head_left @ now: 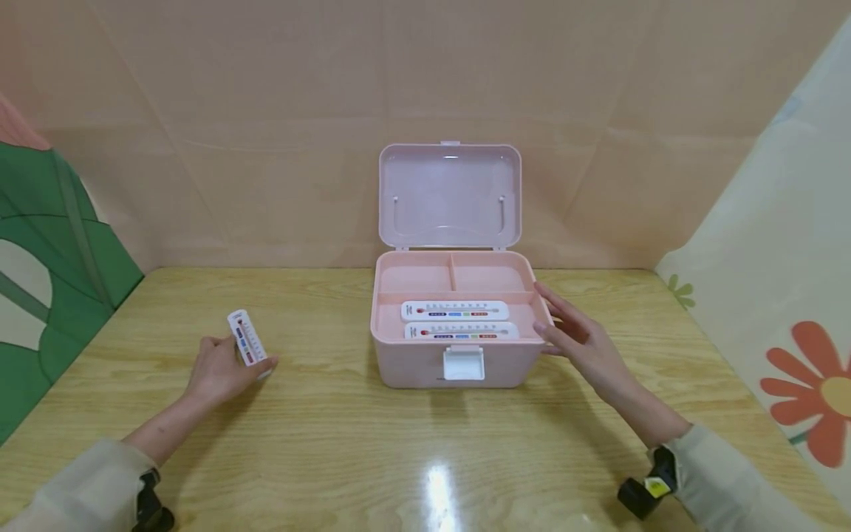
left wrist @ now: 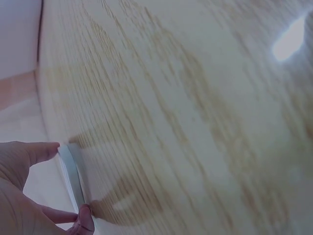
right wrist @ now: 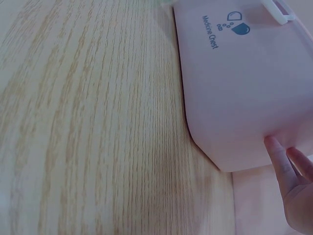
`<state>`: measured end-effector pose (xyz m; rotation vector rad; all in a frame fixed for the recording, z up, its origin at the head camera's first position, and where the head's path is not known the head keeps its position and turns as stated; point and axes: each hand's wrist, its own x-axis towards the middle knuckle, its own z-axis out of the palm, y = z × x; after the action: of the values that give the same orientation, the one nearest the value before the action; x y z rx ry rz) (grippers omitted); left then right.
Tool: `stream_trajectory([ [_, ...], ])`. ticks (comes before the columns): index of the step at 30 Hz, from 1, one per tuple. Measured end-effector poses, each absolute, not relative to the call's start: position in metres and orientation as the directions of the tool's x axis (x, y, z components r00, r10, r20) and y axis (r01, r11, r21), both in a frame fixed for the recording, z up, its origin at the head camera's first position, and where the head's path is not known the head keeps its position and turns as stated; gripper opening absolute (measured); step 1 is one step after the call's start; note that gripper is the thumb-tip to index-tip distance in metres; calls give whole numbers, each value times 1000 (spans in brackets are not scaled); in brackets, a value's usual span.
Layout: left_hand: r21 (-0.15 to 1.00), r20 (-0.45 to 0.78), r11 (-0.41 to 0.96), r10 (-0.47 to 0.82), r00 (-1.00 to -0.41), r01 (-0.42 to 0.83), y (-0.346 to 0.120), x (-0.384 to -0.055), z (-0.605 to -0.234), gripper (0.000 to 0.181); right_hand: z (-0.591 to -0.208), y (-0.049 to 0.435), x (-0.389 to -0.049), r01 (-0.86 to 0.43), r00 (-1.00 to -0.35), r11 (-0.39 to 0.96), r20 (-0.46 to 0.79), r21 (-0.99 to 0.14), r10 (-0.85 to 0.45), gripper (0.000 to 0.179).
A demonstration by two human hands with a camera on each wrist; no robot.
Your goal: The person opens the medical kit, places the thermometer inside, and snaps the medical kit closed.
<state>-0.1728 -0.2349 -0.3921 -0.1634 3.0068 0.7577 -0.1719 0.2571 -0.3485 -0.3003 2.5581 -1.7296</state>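
Note:
My left hand pinches a white strip thermometer by its edges, over the left part of the table. In the left wrist view this thermometer shows edge-on between thumb and fingers. A pink medicine chest stands open in the middle, its lid upright. Two similar thermometers, one farther back and one nearer, lie side by side in the front compartment. My right hand touches the chest's right side with extended fingers. The right wrist view shows fingertips against the chest wall.
Dividers split the rear of the chest's tray into two compartments. A white latch hangs at the front. The wood-grain table meets a beige backdrop, with patterned cloth at the right.

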Motion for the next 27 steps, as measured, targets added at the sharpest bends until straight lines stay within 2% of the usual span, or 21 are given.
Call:
stream_trajectory([
  [7, 486, -69, 871, -48, -996, -75, -237, -171, -391, 74, -349, 257, -172, -134, -981, 361, 73, -923, -180, 58],
  [15, 501, 21, 865, -26, -999, -12, -240, -170, -395, 60, -347, 257, -171, -124, -982, 376, 59, -918, -179, 58],
  [23, 458, 66, 889, -13, -998, 19, -243, -171, -396, 53, -347, 256, -171, -122, -982, 377, 57, -918, -179, 58],
  [27, 472, 86, 881, -2, -996, 39, -245, -171, -397, 52, -347, 256, -171, -130, -981, 361, 67, -924, -181, 58],
])
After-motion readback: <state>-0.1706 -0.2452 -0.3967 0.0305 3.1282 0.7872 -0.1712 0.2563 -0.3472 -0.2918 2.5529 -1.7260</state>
